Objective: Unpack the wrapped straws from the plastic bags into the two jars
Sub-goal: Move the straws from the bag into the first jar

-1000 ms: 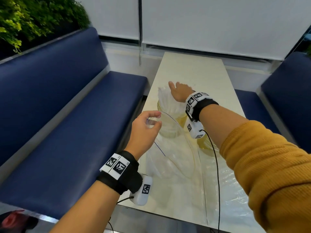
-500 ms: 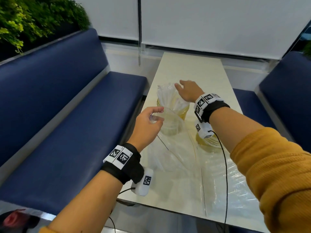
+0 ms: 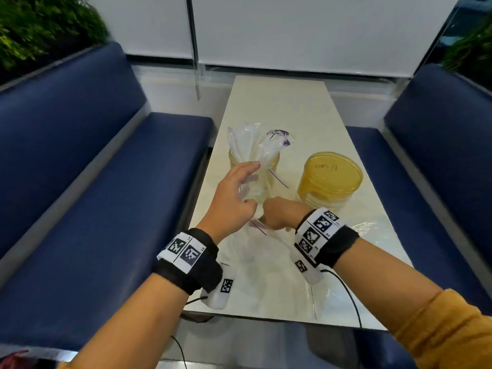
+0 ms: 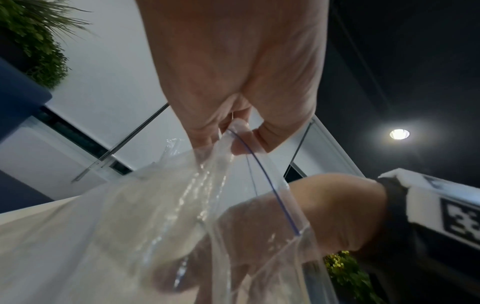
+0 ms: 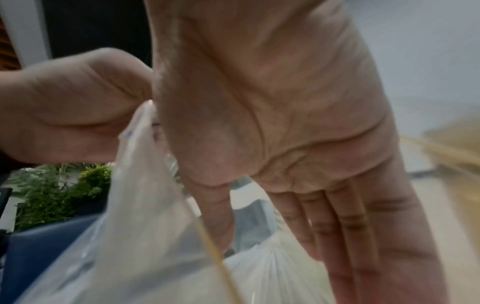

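Note:
An amber jar (image 3: 275, 163) at the table's left holds several wrapped straws (image 3: 242, 142) standing upright. A second amber jar (image 3: 330, 179), with handwriting on its top, stands to its right. In front of the first jar I hold a clear zip bag (image 3: 269, 182) with a blue seal line. My left hand (image 3: 253, 185) pinches the bag's rim (image 4: 233, 133). My right hand (image 3: 277, 213) pinches another edge of the bag (image 5: 145, 115) between thumb and forefinger, its other fingers (image 5: 337, 222) straight. What is inside the bag is not clear.
More clear plastic (image 3: 359, 262) lies flat on the white table (image 3: 279, 107) near my right wrist. Blue benches flank the table on the left (image 3: 106, 195) and right (image 3: 439, 155). Cables hang from both wrist cameras over the table's near edge.
My right hand has drawn back from the straws in the jar and taken hold of the bag beside my left hand. The left hand has kept its hold on the bag.

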`<state>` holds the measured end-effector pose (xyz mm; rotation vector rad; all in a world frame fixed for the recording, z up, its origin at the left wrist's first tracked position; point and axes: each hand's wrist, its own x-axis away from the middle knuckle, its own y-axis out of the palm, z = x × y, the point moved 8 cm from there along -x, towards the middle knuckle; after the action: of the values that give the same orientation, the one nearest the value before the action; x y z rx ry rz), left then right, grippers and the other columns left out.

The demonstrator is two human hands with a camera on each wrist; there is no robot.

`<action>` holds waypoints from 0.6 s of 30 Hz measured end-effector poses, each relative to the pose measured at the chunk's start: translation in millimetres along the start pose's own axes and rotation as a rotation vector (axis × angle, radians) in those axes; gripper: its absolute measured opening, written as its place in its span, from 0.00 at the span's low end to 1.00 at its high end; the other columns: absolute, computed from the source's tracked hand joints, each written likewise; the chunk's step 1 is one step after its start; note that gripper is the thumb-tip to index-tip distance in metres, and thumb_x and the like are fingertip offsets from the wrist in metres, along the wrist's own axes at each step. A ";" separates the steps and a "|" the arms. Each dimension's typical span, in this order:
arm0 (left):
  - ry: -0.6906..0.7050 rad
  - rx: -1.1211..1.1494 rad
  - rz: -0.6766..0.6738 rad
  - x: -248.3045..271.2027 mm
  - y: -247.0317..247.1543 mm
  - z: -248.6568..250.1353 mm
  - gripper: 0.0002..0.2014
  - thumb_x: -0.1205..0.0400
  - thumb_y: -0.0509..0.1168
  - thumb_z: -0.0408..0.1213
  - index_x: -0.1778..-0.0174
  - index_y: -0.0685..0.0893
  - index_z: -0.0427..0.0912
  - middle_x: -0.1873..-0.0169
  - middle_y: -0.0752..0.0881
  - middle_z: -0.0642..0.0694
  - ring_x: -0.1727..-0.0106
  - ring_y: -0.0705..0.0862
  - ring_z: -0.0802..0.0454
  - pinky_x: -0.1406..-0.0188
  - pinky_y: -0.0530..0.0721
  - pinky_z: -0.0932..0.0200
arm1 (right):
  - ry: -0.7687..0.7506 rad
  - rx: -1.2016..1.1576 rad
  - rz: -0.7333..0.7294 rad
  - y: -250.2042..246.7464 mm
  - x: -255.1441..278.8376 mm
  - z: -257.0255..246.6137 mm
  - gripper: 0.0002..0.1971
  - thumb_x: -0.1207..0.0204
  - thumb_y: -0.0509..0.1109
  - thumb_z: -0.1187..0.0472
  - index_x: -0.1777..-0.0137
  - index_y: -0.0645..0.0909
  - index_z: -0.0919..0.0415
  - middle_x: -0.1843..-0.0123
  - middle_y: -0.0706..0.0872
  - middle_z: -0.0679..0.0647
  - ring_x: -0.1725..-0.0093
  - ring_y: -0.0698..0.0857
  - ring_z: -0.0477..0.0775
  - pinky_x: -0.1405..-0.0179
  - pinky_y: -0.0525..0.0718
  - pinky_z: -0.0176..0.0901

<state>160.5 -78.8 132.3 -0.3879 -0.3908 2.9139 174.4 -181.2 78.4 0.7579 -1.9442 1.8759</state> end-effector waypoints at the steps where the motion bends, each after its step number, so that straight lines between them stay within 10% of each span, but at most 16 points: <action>1: 0.012 0.001 -0.002 1.9 1.6 0.0 0.38 0.33 0.58 0.25 0.22 0.78 0.41 0.25 0.76 0.52 0.28 0.82 0.59 0.34 0.79 0.71 | 0.007 -0.031 -0.008 6.7 -4.2 2.5 0.24 0.14 0.62 0.43 0.39 0.80 0.67 0.42 0.85 0.64 0.53 0.83 0.62 0.72 0.72 0.41; 3: 0.022 0.014 -0.002 5.4 4.2 -0.5 0.38 0.33 0.58 0.23 0.22 0.78 0.42 0.25 0.76 0.53 0.28 0.82 0.58 0.31 0.81 0.65 | 0.017 -0.129 -0.008 17.8 -11.2 5.2 0.21 0.18 0.70 0.43 0.51 0.77 0.64 0.53 0.83 0.60 0.59 0.82 0.59 0.73 0.72 0.40; 9: 0.037 0.045 -0.025 15.7 10.9 -1.2 0.36 0.30 0.60 0.16 0.23 0.78 0.40 0.26 0.77 0.51 0.27 0.82 0.54 0.30 0.84 0.57 | 0.041 -0.271 -0.042 46.6 -46.3 6.1 0.26 0.32 0.83 0.56 0.38 0.83 0.67 0.44 0.89 0.63 0.43 0.88 0.66 0.41 0.87 0.55; 13: 0.046 0.001 -0.006 18.7 6.0 -4.7 0.36 0.30 0.61 0.16 0.24 0.78 0.41 0.27 0.78 0.53 0.30 0.83 0.60 0.37 0.83 0.68 | 0.023 -0.223 -0.075 47.4 -36.9 6.9 0.11 0.26 0.74 0.62 0.47 0.78 0.65 0.49 0.83 0.61 0.52 0.81 0.57 0.56 0.79 0.44; 16: 0.057 -0.081 0.007 18.6 1.3 -6.5 0.35 0.28 0.64 0.16 0.24 0.78 0.43 0.29 0.79 0.54 0.31 0.82 0.62 0.39 0.80 0.75 | 0.018 -0.129 -0.047 33.0 -17.0 6.6 0.16 0.17 0.65 0.61 0.33 0.76 0.67 0.43 0.86 0.63 0.55 0.80 0.58 0.63 0.75 0.42; 18: 0.077 -0.172 -0.014 17.5 2.5 -6.3 0.34 0.29 0.68 0.20 0.24 0.78 0.43 0.30 0.79 0.53 0.31 0.81 0.61 0.36 0.75 0.78 | 0.022 -0.053 -0.027 17.0 0.3 4.8 0.17 0.16 0.60 0.61 0.30 0.72 0.66 0.56 0.86 0.59 0.67 0.83 0.56 0.72 0.76 0.42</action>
<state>145.3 -76.1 121.6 -0.5176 -0.6311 2.8501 164.8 -186.2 64.4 0.7411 -1.9521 1.8017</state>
